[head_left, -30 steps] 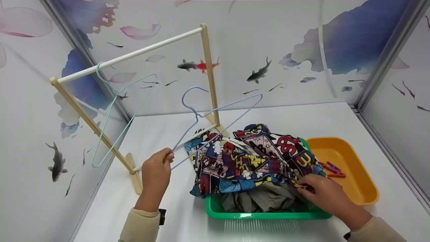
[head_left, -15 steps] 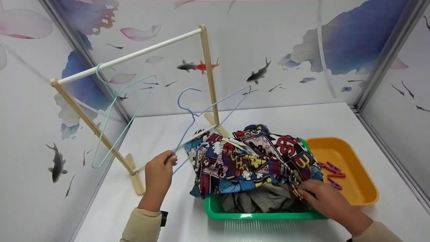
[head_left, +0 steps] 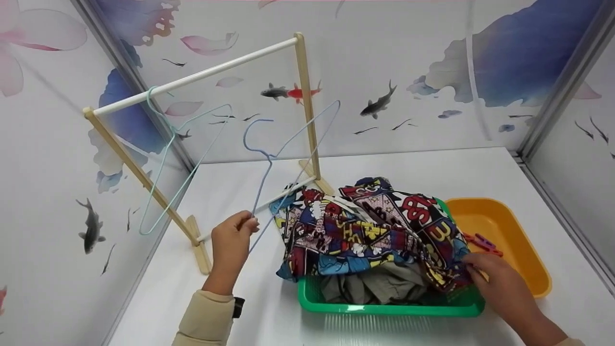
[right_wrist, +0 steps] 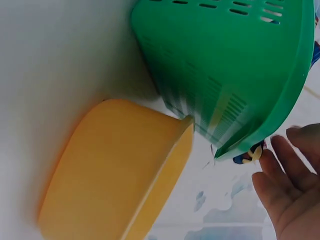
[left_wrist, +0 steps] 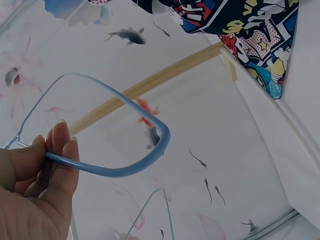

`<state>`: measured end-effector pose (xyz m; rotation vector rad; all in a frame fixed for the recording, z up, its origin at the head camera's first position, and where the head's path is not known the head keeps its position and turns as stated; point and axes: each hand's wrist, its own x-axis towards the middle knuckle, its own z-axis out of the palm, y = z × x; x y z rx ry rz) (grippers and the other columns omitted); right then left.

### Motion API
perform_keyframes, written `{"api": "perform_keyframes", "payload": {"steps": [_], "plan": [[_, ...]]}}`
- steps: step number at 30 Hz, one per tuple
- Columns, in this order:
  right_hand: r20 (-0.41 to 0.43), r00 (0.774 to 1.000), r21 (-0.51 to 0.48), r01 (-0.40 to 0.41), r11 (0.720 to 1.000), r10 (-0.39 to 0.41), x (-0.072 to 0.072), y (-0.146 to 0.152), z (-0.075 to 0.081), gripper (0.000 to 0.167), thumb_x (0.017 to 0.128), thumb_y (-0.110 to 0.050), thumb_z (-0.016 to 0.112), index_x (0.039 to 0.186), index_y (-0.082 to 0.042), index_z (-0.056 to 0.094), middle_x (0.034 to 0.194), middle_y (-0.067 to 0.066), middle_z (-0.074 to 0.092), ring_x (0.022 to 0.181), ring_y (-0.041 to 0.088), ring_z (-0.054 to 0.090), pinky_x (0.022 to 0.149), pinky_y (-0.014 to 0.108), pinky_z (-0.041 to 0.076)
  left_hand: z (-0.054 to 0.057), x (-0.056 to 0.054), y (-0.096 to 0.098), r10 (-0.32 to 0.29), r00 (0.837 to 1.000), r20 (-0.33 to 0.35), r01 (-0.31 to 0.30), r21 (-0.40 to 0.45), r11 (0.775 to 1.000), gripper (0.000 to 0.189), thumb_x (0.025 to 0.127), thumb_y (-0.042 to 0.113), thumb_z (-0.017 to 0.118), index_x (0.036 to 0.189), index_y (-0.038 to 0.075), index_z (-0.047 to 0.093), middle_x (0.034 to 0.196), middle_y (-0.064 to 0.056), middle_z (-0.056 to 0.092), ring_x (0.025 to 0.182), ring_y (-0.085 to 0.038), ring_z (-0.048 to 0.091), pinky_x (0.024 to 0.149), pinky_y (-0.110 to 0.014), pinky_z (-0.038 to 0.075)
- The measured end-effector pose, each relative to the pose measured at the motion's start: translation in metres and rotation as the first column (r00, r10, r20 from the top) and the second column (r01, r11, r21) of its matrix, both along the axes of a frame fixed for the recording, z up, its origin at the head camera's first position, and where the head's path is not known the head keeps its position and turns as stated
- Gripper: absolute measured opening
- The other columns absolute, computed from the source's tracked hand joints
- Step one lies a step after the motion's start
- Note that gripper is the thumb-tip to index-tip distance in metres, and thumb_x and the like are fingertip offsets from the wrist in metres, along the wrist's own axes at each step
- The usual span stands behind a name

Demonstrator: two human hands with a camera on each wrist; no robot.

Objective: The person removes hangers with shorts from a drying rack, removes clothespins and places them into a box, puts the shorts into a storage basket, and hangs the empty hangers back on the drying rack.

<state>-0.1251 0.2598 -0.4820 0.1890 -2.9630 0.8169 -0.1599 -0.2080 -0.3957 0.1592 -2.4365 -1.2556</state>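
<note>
My left hand (head_left: 234,240) pinches the lower left corner of a blue clothes hanger (head_left: 259,185), its hook upright and its wire triangle tilted. In the left wrist view, the hanger's blue wire (left_wrist: 125,172) passes between thumb and fingertips. A comic-print garment (head_left: 365,230) lies bunched over the green basket (head_left: 355,310), on top of grey-green cloth (head_left: 375,286). At the garment's right edge is my right hand (head_left: 504,283). The right wrist view shows that hand's fingers (right_wrist: 272,192) spread loosely beside a bit of print cloth at the basket rim; no pinch is visible.
A wooden rack with a white top bar (head_left: 202,74) stands back left, a mint-green hanger (head_left: 163,168) hanging from it. Right of the basket, an orange tub (head_left: 519,240) contains clothespins (head_left: 485,244). Printed wall panels enclose the white table.
The blue hanger has swung leftward, its far corner rising. My right hand has shifted right, and the garment's right edge now spreads further over the basket's right side.
</note>
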Motion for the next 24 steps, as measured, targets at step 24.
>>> {"api": "perform_keyframes", "payload": {"steps": [24], "plan": [[0.478, 0.871, -0.013, 0.133, 0.991, -0.111, -0.005, 0.015, -0.007, 0.079, 0.091, -0.05, 0.06, 0.136, 0.012, 0.043, 0.101, 0.023, 0.065, 0.078, 0.021, 0.054, 0.073, 0.039, 0.056, 0.029, -0.005, -0.005, 0.004, 0.999, 0.046, -0.014, 0.205, 0.979, 0.014, 0.092, 0.0, 0.062, 0.101, -0.01, 0.066, 0.088, -0.017, 0.07, 0.075, -0.016, 0.068, 0.069, -0.022, 0.057]]}}
